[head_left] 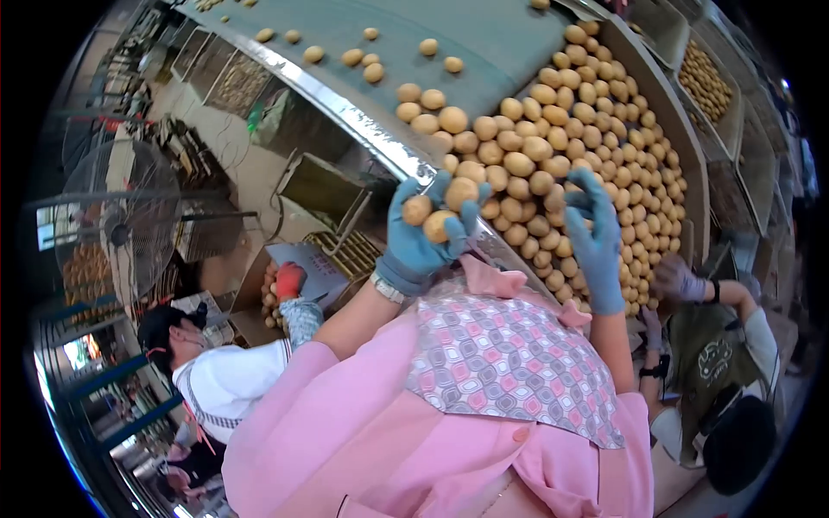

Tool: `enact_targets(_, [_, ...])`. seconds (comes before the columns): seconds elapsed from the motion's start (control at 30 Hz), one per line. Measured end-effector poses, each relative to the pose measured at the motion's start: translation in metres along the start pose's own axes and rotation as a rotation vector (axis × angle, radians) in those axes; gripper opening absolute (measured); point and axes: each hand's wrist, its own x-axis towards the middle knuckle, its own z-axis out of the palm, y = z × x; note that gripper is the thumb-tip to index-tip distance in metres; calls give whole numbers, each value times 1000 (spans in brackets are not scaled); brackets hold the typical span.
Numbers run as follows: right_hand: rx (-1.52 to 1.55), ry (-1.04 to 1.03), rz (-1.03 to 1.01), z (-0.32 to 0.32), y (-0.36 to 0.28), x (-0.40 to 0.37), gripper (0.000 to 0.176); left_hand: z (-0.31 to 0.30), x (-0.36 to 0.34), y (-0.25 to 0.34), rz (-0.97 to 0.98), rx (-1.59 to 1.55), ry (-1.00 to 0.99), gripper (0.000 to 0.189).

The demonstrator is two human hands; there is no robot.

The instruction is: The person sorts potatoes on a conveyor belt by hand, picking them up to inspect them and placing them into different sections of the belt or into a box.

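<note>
My left hand (414, 246), in a blue glove, is palm up with its fingers curled round a few round, tan, potato-like pieces (437, 226). It is beside the shiny metal edge (345, 116) of the belt. My right hand (596, 246), also gloved in blue, hovers over the large heap of the same round pieces (540, 148). Its fingers are bent and apart, and I see nothing between them.
The green belt (466, 26) carries scattered pieces. A board wall (691, 147) bounds the heap on the right. One co-worker's gloved hand (678, 281) reaches to the heap; another co-worker's red-gloved hand (290, 281) is at a box on the left. A fan (117, 229) stands behind.
</note>
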Motion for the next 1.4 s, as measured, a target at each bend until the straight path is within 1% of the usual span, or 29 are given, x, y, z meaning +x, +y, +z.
enact_targets(0.1, [82, 199, 119, -28, 51, -27, 47, 15, -45, 34, 244, 1, -123, 33])
enact_targets(0.13, [116, 260, 189, -32, 57, -37, 46, 15, -65, 56, 397, 55, -110, 34])
enact_targets(0.17, [129, 267, 229, -33, 58, -43, 46, 2, -84, 92, 594, 117, -88, 40])
enact_targets(0.2, [142, 274, 270, -34, 59, -48, 45, -15, -104, 135, 685, 163, -123, 44])
enact_targets(0.23, [156, 282, 311, -36, 61, -51, 45, -30, -120, 178, 801, 184, -39, 47])
enact_targets(0.27, [167, 262, 321, -37, 69, -53, 45, -48, -129, 214, 991, 274, 158, 49])
enact_targets(0.3, [167, 282, 330, -38, 81, -56, 45, -71, -121, 256, 1055, 311, 420, 51])
enact_targets(0.37, [142, 283, 331, -41, 94, -61, 45, -75, -100, 287, 1171, 608, 784, 50])
enact_targets(0.4, [5, 229, 300, -46, 127, -72, 45, -64, -99, 277, 1216, 865, 870, 47])
enact_targets(0.43, [48, 251, 293, -41, 123, -72, 46, -50, -100, 262, 1253, 1130, 938, 44])
enact_targets(0.47, [90, 273, 283, -32, 116, -69, 46, -32, -78, 241, 1387, 1392, 896, 43])
enact_targets(0.5, [-28, 308, 238, -36, 120, -73, 46, -12, -55, 219, 1541, 1638, 857, 43])
enact_targets(0.53, [-150, 339, 199, -42, 128, -80, 46, 12, -15, 184, 1807, 1847, 674, 47])
enact_targets(0.57, [-244, 372, 228, -47, 127, -87, 44, 35, 27, 135, 1566, 1912, 508, 47])
enact_targets(0.6, [-166, 332, 291, -42, 124, -85, 44, 55, 45, 81, 1380, 1963, 393, 47])
enact_targets(0.67, [-467, 216, 19, -30, 105, -74, 50, 73, 76, 23, 711, 2646, 59, 44])
enact_targets(0.73, [-520, 65, -125, -15, 73, -54, 58, 86, 111, -14, 58, 3176, -548, 50])
enact_targets(0.8, [-713, -75, -277, -5, 87, -40, 62, 53, 132, 7, -53, 3234, -676, 56])
enact_targets(0.83, [-751, -48, -282, 1, 103, -36, 61, 59, 148, 17, -144, 3335, -803, 60])
enact_targets(0.87, [-789, -21, -286, 3, 116, -30, 61, 70, 173, 30, -263, 3413, -1036, 59])
enact_targets(0.93, [-897, 56, -192, -6, 120, -14, 59, 68, 207, 51, 63, 3284, -926, 49])
enact_targets(1.0, [-958, 131, -162, -16, 116, 1, 56, 85, 249, 59, 70, 3059, -250, 46])
enact_targets(1.07, [-970, 204, -188, -22, 108, 10, 54, 92, 263, 76, 482, 3710, -14, 50])
enact_targets(1.13, [-733, 232, -199, -9, 96, 2, 47, 99, 264, 56, 540, 3801, -175, 54])
enact_targets(1.2, [-750, 173, -332, -7, 90, -2, 43, 83, 238, 7, 169, 3303, -659, 59])
enact_targets(1.23, [-692, 117, -289, -10, 93, -1, 42, 70, 216, -1, 154, 3245, -986, 57])
enact_targets(1.3, [-570, -1, -211, -20, 100, 5, 39, 64, 196, 12, 18, 3289, -1273, 58])
enact_targets(1.33, [-711, 67, -337, -37, 92, 25, 31, 80, 197, 11, 67, 3412, -835, 56])
enact_targets(1.4, [-488, 268, -278, -74, 96, 66, 27, 119, 211, 1, 147, 3457, 25, 53])
